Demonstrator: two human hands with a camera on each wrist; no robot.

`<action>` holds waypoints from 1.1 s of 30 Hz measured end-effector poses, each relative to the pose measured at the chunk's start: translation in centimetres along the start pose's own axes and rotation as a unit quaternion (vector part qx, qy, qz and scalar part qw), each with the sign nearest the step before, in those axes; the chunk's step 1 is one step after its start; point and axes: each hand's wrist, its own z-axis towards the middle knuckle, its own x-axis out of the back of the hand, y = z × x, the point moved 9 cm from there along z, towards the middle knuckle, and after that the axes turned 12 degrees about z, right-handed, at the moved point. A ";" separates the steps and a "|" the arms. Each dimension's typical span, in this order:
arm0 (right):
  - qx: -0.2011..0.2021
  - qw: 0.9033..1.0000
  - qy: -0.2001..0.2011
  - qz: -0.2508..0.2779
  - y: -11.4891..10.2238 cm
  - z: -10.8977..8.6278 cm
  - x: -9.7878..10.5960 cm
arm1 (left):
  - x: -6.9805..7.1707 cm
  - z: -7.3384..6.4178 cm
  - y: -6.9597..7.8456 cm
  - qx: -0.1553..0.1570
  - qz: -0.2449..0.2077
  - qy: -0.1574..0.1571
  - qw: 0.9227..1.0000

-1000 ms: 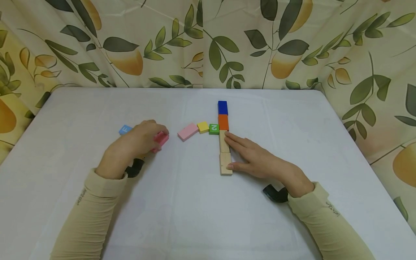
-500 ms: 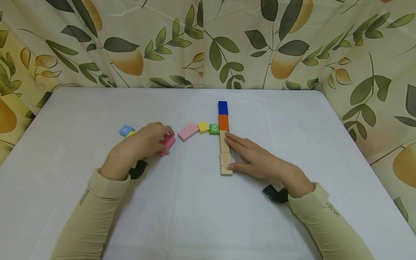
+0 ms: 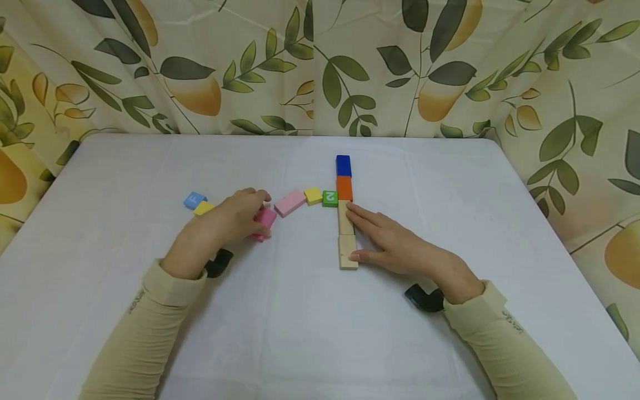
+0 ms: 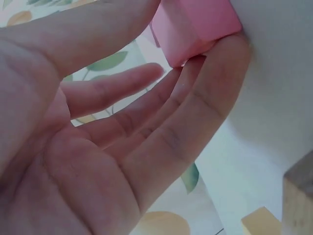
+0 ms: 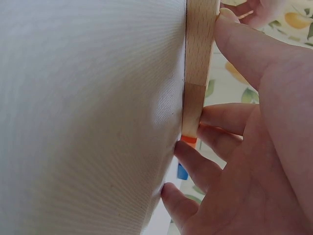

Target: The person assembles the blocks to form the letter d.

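Between thumb and fingers my left hand (image 3: 232,218) pinches a deep pink block (image 3: 267,216), just left of a light pink block (image 3: 290,203). The left wrist view shows the held pink block (image 4: 198,29) up close; my hand covers part of it. My right hand (image 3: 400,241) lies with extended fingers touching two plain wooden blocks (image 3: 347,253) set end to end. Above these, an orange block (image 3: 344,188) and a dark blue block (image 3: 343,166) continue the column. A green block marked 2 (image 3: 330,199) and a yellow block (image 3: 313,195) link the light pink block to the column.
Behind the left hand lie a light blue block marked F (image 3: 193,200) and a partly covered yellow block (image 3: 203,208). White cloth covers the table (image 3: 300,333). A leaf-patterned curtain (image 3: 370,33) hangs along the back and sides.
My left hand has moved right with the deep pink block, bringing it close to the light pink one. The yellow block behind that hand shows more. My right hand stays in place.
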 end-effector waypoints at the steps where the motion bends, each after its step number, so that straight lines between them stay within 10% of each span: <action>1: 0.000 1.000 0.000 0.000 0.0 0.0 0.0 | 0.0 0.0 0.1 0.000 0.001 0.002 1.000; 33: 0.005 1.000 0.001 0.004 0.2 0.0 0.0 | -0.7 0.1 1.1 0.019 -0.004 -0.015 1.000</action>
